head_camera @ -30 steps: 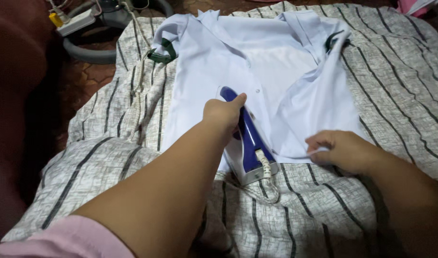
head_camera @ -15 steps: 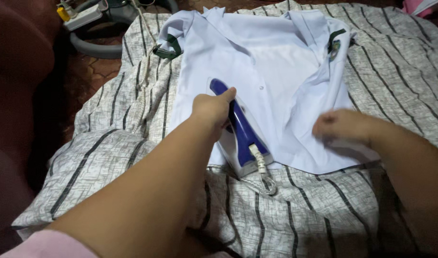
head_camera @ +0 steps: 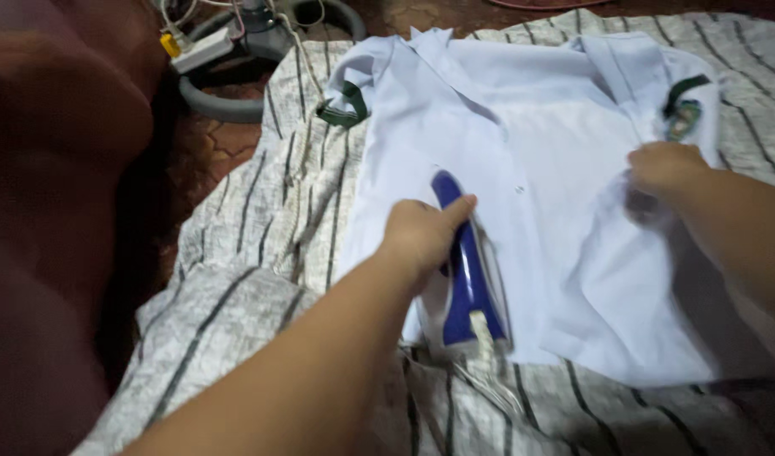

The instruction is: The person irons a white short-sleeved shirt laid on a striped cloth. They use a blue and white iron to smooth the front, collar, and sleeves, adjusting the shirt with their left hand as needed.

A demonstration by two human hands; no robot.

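Now the left hand [head_camera: 421,236] is closed around the handle of a blue and white iron [head_camera: 467,274], thumb laid along the top, and the iron rests flat on the lower left part of a white shirt [head_camera: 539,169]. Its cord [head_camera: 480,371] trails off the heel toward the near edge of the striped cloth [head_camera: 261,219] that carries everything. The right hand [head_camera: 662,169] lies further right on the shirt, fingers curled down onto the fabric; it seems to pinch or press it, though blur hides whether any cloth is actually gripped. The shirt lies open and face up, collar toward the far edge, with green-trimmed sleeves [head_camera: 345,110] spread to each side. Beyond the far left corner of the cloth, on the floor, sit a power strip [head_camera: 201,46] and a grey hose [head_camera: 218,101]. By my judgement the pressing stroke is under way on the front panel. The next move would need taut fabric, with the holding hand well away from the hot plate.
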